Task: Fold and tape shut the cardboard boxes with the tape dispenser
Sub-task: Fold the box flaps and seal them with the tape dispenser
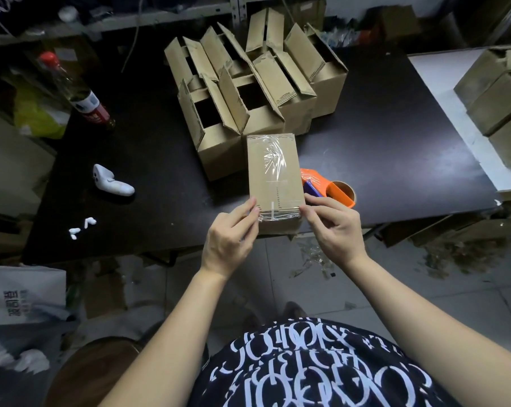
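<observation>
Your cardboard box [273, 171] sits closed at the near edge of the dark surface [160, 142], long side running away from you. A strip of clear tape [273, 160] runs down its top and wraps over the near end, wrinkled and shiny in the middle.

Your left hand [229, 239] lies against the near left corner. Its fingers [245, 211] are nearly straight and press flat on the tape where it folds over the edge. Your right hand [333, 230] is at the near right corner, and its bent fingers [316, 201] pinch that corner from top and side. Your own knuckles hide how much tape lies under them.

The tape dispenser [330, 183], orange with a cardboard roll core, rests on the surface just right of the box. The box and your right hand cover its left part, so its blade end cannot be made out.

Behind the box stands a cluster of open boxes [248, 83] with their flaps up and their insides too dark to read. To the left are a tilted bottle [78, 86] with a red cap, a white curved object [110, 180] and a few white scraps [82, 226]. At the far right, more boxes [498, 98] are cut off by the frame edge.
</observation>
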Motion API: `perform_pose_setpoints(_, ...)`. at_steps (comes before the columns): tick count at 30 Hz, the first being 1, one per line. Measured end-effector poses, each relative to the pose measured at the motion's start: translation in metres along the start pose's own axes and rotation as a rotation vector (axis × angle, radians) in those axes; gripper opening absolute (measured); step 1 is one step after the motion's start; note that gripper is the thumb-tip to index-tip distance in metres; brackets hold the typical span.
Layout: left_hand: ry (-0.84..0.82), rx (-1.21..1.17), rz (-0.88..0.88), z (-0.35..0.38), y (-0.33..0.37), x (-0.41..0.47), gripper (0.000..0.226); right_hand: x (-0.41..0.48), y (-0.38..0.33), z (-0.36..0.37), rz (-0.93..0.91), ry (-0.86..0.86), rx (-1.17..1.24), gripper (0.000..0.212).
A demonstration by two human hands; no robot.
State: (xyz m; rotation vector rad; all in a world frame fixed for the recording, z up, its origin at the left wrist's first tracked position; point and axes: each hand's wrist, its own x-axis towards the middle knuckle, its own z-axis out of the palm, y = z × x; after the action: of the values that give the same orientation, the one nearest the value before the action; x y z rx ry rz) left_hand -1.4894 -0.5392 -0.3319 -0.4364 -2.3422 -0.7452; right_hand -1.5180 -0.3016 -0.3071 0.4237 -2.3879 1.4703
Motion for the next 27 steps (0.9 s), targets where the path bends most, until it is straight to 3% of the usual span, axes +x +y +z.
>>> perform_pose_setpoints(4,-0.013,-0.123,-0.199,-0.005,0.01,0.0,0.029,0.005,0.0,0.002,0.033,-0.019,0.012,0.015)
perform_pose_setpoints(7,0.002,-0.229,-0.321,-0.006,0.014,0.01,0.021,0.008,0.003,-0.002,0.024,-0.059,0.033,0.018)
perform_pose_setpoints(15,-0.045,-0.19,-0.208,-0.005,0.002,0.019,0.016,0.009,0.017,-0.003,0.031,-0.134,0.079,0.025)
perform_pose_setpoints(18,-0.077,-0.198,-0.208,-0.007,0.001,0.023,0.022,0.011,0.018,-0.005,0.131,-0.178,0.097,0.034)
perform_pose_setpoints(22,-0.197,-0.26,-0.538,-0.014,0.004,0.028,0.062,0.01,0.014,-0.01,0.402,-0.235,0.168,0.055)
perform_pose_setpoints(25,-0.314,-0.346,-0.699,-0.015,0.017,0.032,0.06,0.013,-0.004,-0.007,0.536,-0.243,0.172,0.047)
perform_pose_setpoints(27,-0.288,-0.412,-0.723,-0.016,0.028,0.037,0.056,0.015,-0.021,0.0,0.549,-0.141,0.16,0.035)
